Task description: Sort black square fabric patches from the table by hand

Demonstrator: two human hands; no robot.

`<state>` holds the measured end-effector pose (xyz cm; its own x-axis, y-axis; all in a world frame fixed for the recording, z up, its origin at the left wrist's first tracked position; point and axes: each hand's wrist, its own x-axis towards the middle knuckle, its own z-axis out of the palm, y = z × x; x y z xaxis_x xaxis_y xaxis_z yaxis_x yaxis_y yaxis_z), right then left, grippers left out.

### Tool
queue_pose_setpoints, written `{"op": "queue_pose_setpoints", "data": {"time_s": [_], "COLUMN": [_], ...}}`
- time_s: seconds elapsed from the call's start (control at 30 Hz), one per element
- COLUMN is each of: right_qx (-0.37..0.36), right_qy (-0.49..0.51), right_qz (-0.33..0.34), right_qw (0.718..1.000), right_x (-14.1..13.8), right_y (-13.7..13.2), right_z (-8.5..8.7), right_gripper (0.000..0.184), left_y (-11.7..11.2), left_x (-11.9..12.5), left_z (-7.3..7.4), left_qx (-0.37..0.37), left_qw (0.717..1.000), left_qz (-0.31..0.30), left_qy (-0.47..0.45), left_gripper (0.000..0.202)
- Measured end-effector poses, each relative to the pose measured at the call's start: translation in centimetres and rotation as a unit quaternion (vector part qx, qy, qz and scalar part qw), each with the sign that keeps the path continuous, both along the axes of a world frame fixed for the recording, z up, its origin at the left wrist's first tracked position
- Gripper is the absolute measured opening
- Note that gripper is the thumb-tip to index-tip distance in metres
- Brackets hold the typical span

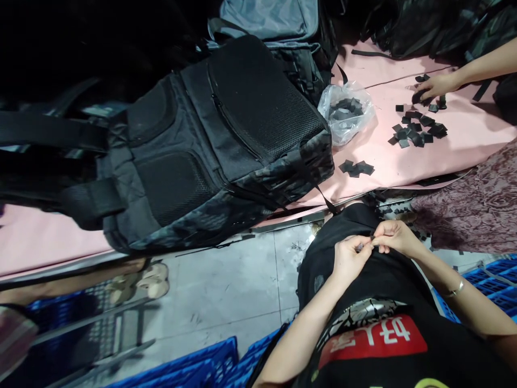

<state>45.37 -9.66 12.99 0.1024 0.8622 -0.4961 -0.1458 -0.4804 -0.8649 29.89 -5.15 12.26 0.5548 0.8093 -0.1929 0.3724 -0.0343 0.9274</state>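
Over my lap, my left hand (350, 257) and my right hand (395, 238) meet with fingertips pinched together. Something small and dark may be between them, but the fingers hide it and I cannot make out what it is. Beyond my hands, on the table, lies a black backpack (194, 129) with its padded mesh back panel facing up and its straps to the left. Beside the backpack stands a clear plastic bag (350, 116) holding dark square pieces. A small group of black squares (357, 168) lies at the table's near edge.
On the pink tabletop (388, 161), a larger pile of black squares (416, 129) sits to the right, where a co-worker's hand (440, 86) picks among pieces. More bags (266, 19) are stacked behind. Blue plastic crates (194, 369) stand on the grey floor; another person sits left.
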Motion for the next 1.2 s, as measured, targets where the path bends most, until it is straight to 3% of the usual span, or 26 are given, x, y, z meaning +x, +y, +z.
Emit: {"op": "queue_pose_setpoints", "data": {"time_s": [0.37, 0.73, 1.2], "right_qx": [-0.027, -0.033, -0.007], "right_qy": [0.012, 0.02, -0.019], "right_qz": [-0.032, -0.067, 0.035], "right_qw": [0.999, 0.997, 0.999], "right_x": [-0.4, -0.8, -0.2], "right_y": [-0.3, 0.1, -0.2], "right_z": [-0.6, 0.3, 0.6], "right_gripper": [0.029, 0.027, 0.025], "left_y": [-0.3, 0.4, 0.8], "left_x": [0.2, -0.3, -0.8], "left_z": [-0.1, -0.6, -1.0], "left_qx": [0.046, -0.035, -0.143], "left_qw": [0.998, 0.998, 0.987], "left_qz": [-0.012, -0.034, -0.047], "left_qy": [0.033, -0.041, -0.047], "left_gripper": [0.011, 0.022, 0.03]}}
